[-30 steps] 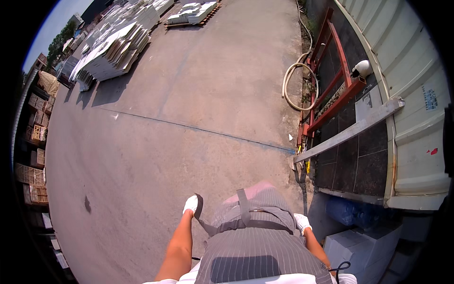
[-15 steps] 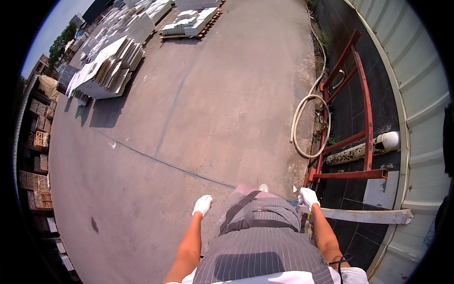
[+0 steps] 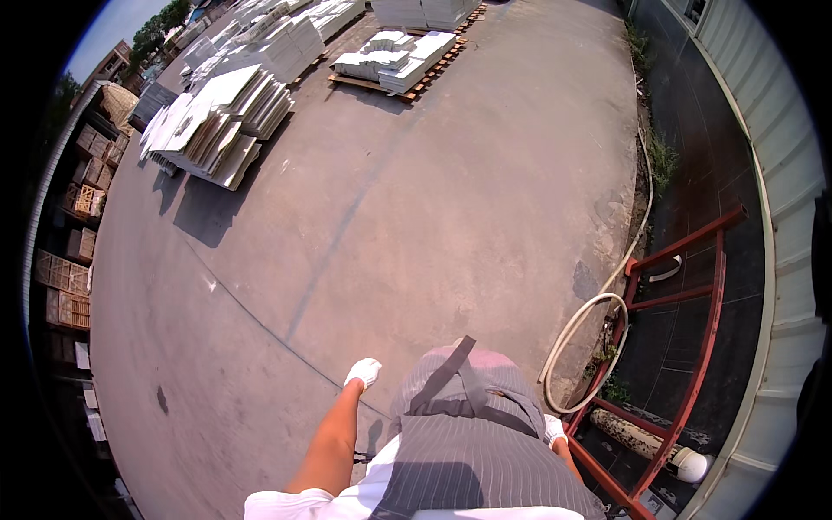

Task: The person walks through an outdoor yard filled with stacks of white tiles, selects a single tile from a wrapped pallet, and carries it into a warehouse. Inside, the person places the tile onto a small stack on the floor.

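Note:
My left hand (image 3: 364, 373), in a white glove, swings out ahead of my body over the concrete ground (image 3: 416, 260). Its fingers are loosely curled, and nothing shows in them. My right hand (image 3: 553, 428), also white-gloved, hangs close against my side, partly covered by my grey striped apron (image 3: 468, 451); its fingers cannot be made out. Nearest to that hand are a coiled pale hose (image 3: 568, 334) and a red metal frame (image 3: 706, 347) that leans along the right side.
A white-capped pipe (image 3: 637, 435) lies behind the frame, beside a corrugated metal wall (image 3: 780, 173). Stacked white slabs (image 3: 212, 121) stand at the far left, and more slabs rest on a wooden pallet (image 3: 422, 85). Wooden crates (image 3: 65, 271) line the left edge.
I have moved forward, so the red frame and hose are nearer and lower in view. My left hand has swung forward; my right has dropped back beside my body.

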Tool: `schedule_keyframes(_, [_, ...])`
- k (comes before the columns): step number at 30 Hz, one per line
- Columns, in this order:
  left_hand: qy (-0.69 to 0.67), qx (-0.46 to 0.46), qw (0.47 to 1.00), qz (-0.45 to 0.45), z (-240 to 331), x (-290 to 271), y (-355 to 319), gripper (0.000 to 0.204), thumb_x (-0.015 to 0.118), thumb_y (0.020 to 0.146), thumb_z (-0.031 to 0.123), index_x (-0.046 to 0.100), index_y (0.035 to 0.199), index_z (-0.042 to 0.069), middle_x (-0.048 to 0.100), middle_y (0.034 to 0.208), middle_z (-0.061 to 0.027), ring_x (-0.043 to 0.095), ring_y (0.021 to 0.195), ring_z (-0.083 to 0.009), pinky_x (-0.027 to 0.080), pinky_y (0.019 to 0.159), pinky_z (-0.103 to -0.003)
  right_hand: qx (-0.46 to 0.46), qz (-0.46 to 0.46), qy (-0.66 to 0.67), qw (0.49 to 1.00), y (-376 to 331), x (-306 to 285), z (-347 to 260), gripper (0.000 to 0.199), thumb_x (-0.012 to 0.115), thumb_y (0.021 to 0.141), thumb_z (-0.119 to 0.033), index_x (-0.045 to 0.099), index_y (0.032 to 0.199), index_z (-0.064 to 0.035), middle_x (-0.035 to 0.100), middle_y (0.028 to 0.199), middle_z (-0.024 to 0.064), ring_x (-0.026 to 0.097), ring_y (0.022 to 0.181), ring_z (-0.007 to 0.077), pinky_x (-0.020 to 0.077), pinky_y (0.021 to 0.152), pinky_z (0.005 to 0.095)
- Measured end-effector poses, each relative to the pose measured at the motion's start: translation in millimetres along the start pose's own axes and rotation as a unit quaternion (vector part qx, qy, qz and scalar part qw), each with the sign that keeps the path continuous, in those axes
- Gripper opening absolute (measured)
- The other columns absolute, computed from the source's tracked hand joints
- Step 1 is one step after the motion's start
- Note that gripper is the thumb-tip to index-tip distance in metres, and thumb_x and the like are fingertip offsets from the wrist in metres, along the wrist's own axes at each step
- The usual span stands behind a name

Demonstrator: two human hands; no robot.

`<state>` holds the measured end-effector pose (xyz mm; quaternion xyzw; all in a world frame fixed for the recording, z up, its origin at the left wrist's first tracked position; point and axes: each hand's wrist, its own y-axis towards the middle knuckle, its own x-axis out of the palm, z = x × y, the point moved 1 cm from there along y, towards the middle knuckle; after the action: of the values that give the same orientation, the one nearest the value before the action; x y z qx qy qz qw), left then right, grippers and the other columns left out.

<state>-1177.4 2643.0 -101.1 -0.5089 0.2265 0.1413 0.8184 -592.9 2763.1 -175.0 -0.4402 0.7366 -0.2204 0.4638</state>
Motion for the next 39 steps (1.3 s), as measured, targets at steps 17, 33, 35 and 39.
schedule_keyframes(17, [0.045, 0.123, 0.991, -0.002, 572.0, -130.2, 292.5, 0.033, 0.049, 0.087, 0.026, 0.059, 0.107, 0.003, 0.064, 0.097, -0.0099, 0.060, 0.085, -0.0201, 0.047, 0.077, -0.032, 0.120, 0.208, 0.458, 0.856, 387.5, -642.5, -185.1, 0.025, 0.053, 0.087, -0.022, 0.063, 0.100, -0.0037, 0.056, 0.064, 0.0034, 0.046, 0.044, 0.0109, 0.0408, 0.042, 0.0271])
schedule_keyframes(33, [0.149, 0.185, 0.971, 0.020, 1121.2, -309.4, 596.6, 0.036, 0.046, 0.086, 0.031, 0.060, 0.109, 0.007, 0.059, 0.112, -0.0144, 0.054, 0.107, -0.0312, 0.041, 0.091, -0.037, 0.075, 0.191, 0.285, 0.936, 667.8, -925.2, -167.6, 0.024, 0.049, 0.087, -0.023, 0.063, 0.082, -0.0045, 0.050, 0.059, 0.0048, 0.046, 0.043, 0.0139, 0.0398, 0.039, 0.0305])
schedule_keyframes(35, [0.106, 0.265, 0.957, 0.046, 1243.1, -315.7, 645.0, 0.037, 0.046, 0.086, 0.031, 0.059, 0.109, 0.005, 0.060, 0.111, -0.0145, 0.054, 0.106, -0.0315, 0.041, 0.091, -0.037, 0.147, 0.124, 0.344, 0.919, 680.3, -990.7, -190.9, 0.024, 0.047, 0.087, -0.022, 0.060, 0.076, -0.0054, 0.050, 0.058, 0.0052, 0.047, 0.043, 0.0146, 0.0401, 0.040, 0.0314])
schedule_keyframes(39, [-0.036, 0.314, 0.949, 0.005, 1461.8, -308.0, 700.6, 0.037, 0.045, 0.087, 0.031, 0.057, 0.111, 0.005, 0.061, 0.107, -0.0133, 0.057, 0.099, -0.0284, 0.042, 0.088, -0.035, 0.077, 0.136, 0.254, 0.955, 745.8, -1106.8, -197.9, 0.026, 0.046, 0.086, -0.022, 0.060, 0.072, -0.0055, 0.055, 0.063, 0.0075, 0.052, 0.047, 0.0163, 0.0424, 0.042, 0.0323])
